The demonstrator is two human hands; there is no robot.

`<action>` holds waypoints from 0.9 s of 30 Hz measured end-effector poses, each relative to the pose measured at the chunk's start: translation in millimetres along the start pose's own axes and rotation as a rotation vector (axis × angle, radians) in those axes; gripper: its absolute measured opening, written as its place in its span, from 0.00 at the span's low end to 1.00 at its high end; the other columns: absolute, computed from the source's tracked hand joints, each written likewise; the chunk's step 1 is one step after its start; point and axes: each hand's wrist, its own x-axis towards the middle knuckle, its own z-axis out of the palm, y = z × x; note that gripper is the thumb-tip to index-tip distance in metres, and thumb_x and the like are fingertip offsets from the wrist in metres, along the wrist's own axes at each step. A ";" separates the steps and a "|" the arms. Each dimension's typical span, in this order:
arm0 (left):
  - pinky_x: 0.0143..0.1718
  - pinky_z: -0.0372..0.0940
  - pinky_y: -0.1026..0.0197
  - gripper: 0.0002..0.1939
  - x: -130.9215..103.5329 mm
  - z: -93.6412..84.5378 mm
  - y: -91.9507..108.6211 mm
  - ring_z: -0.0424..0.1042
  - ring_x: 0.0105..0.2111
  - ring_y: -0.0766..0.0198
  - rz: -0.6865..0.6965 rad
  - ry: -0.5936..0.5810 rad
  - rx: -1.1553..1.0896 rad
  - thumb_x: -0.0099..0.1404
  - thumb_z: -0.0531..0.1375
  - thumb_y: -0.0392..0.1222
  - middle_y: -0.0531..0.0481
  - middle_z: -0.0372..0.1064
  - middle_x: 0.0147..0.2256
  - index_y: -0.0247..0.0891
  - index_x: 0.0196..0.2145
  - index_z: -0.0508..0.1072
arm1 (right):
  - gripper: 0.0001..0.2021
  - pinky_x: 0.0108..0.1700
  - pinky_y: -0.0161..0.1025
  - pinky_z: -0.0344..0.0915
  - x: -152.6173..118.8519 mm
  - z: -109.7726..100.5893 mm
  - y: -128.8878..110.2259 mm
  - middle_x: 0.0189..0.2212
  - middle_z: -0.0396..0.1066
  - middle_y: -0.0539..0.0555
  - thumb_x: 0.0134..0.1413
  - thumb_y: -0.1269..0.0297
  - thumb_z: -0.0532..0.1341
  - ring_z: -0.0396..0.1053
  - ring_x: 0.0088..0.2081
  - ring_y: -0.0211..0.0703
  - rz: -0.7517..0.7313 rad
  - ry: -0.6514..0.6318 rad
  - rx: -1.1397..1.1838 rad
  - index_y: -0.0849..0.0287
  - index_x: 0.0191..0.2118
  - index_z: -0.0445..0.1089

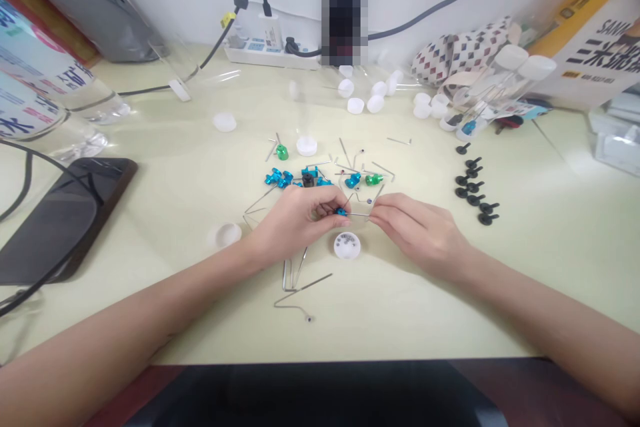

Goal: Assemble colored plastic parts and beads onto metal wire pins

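My left hand [305, 217] pinches a small blue metal fitting [341, 212] between thumb and fingertips. From the right, my right hand [417, 227] grips a thin metal rod [357, 215] that reaches to the blue fitting; whether its tip sits inside I cannot tell. Just below lies a white cap [347, 255] with several tiny metal pieces in it. Behind the hands are more blue fittings [279, 177], a green fitting [373, 179] and a black one [308, 179]. Bent thin rods [315, 283] lie scattered around, some partly hidden by my left hand.
Black screw-like parts [475, 187] line the right side. White caps [375, 103] and clear tubes [505, 80] stand towards the back. A phone [75, 213], cables and water bottles [60, 93] occupy the left. A power strip [270, 53] is by the wall.
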 end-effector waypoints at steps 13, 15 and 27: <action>0.32 0.64 0.66 0.04 -0.3 0.2 -0.8 0.68 0.28 0.69 0.003 -0.017 0.003 0.61 0.60 0.37 0.54 0.72 0.29 0.36 0.34 0.74 | 0.04 0.33 0.33 0.65 1.9 2.6 -1.5 0.34 0.70 0.54 0.60 0.72 0.55 0.67 0.33 0.36 0.054 -0.029 0.044 0.63 0.36 0.67; 0.32 0.64 0.66 0.04 -0.6 0.6 -0.6 0.69 0.28 0.68 -0.001 -0.019 -0.008 0.61 0.60 0.37 0.53 0.73 0.30 0.36 0.34 0.74 | 0.04 0.31 0.33 0.64 2.1 2.3 -2.9 0.33 0.70 0.54 0.60 0.71 0.55 0.67 0.33 0.36 0.051 -0.041 0.029 0.63 0.36 0.67; 0.31 0.64 0.66 0.05 -0.6 1.5 1.3 0.69 0.28 0.68 -0.026 -0.013 -0.016 0.60 0.60 0.37 0.53 0.73 0.30 0.36 0.34 0.76 | 0.09 0.27 0.32 0.60 6.4 0.5 -8.2 0.29 0.70 0.52 0.61 0.69 0.52 0.66 0.28 0.34 0.177 -0.084 0.143 0.63 0.33 0.68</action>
